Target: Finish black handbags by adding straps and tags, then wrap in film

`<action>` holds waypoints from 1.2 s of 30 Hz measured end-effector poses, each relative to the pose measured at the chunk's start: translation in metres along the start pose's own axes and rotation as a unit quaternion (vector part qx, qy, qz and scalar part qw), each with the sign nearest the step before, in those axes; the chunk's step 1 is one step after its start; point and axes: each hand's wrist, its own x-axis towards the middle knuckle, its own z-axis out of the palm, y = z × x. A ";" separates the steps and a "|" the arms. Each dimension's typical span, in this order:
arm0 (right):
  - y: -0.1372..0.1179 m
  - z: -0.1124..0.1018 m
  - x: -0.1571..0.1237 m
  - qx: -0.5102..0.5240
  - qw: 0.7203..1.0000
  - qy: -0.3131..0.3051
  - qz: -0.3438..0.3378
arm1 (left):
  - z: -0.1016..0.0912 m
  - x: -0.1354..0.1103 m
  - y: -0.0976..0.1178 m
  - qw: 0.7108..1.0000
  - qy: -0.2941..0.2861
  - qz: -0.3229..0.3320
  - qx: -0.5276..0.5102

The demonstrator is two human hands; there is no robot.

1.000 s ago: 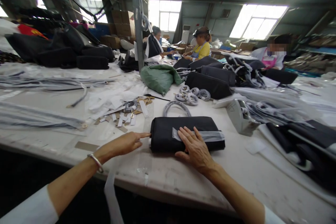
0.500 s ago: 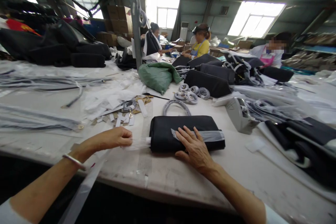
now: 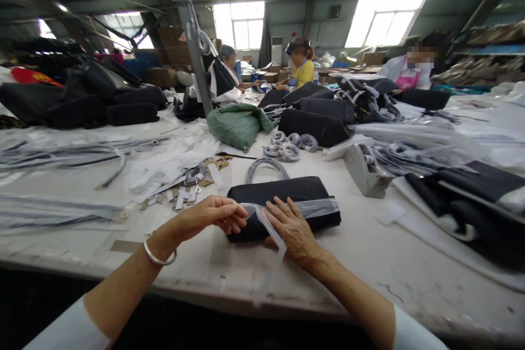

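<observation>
A black bag (image 3: 274, 187) lies flat near the table's front edge, its plastic-wrapped handle (image 3: 266, 165) looping out behind it. My right hand (image 3: 294, 234) rests with spread fingers on the bag, over a translucent plastic strip (image 3: 315, 208) along its front side. At the bag's left end, my left hand (image 3: 217, 213) has its thumb and forefinger closed on a thin translucent plastic strip (image 3: 268, 225). This length bends across the bag and hangs down beside my right hand. The bag's underside is hidden.
Wrapped coiled straps (image 3: 289, 150) and a green sack (image 3: 238, 126) are behind the bag. A grey tape dispenser (image 3: 367, 172) stands right, beside black bag pieces (image 3: 471, 202). Paper tags (image 3: 180, 195) lie left. Several people work across the table.
My left hand has moved right, bringing the plastic strip from beyond the bag's left end up over its front. My right hand stays on the bag. The view has shifted slightly.
</observation>
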 end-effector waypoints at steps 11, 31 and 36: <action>0.001 0.000 0.001 0.007 1.000 0.013 -0.008 | 0.001 -0.011 -0.014 0.937 0.128 0.057 0.320; 0.001 0.001 0.000 0.072 0.997 0.000 0.025 | 0.033 0.046 0.023 0.986 0.039 0.134 -0.092; -0.001 -0.004 0.003 0.130 0.990 -0.002 0.045 | 0.061 0.064 0.038 0.983 0.008 0.181 -0.002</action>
